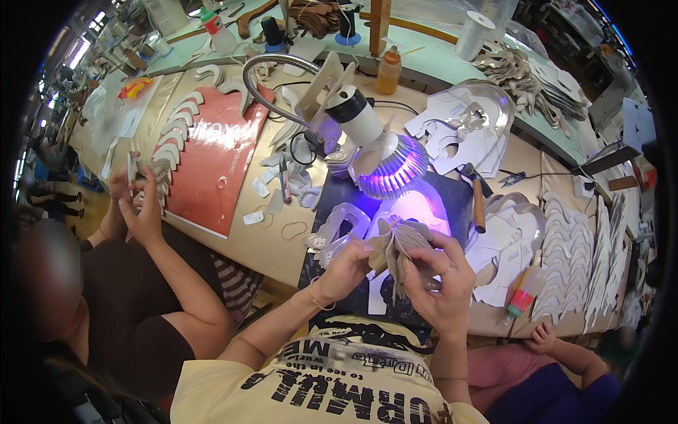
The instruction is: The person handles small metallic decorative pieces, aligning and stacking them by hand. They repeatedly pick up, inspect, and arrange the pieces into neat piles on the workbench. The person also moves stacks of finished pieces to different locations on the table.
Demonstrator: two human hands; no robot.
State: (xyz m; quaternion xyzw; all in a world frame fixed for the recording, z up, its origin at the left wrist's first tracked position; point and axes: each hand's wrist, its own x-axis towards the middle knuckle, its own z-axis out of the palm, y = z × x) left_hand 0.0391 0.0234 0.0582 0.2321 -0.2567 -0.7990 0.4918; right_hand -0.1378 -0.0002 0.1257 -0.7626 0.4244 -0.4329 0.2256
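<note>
Near the lit lamp [390, 166], over the dark board [339, 194]: fanned beige stack [400, 244], left hand [342, 274] pinching its left edge, right hand [450, 284] gripping the right side. Best pinch firmly, spread layers evenly.

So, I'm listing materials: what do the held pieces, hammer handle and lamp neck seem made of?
Held pieces: perhaps leather or fabric, matte; thin, bending leaves. Hammer handle: probably smooth wood, from its brown tone. Lamp neck: likely metal, shiny and ribbed.
</note>
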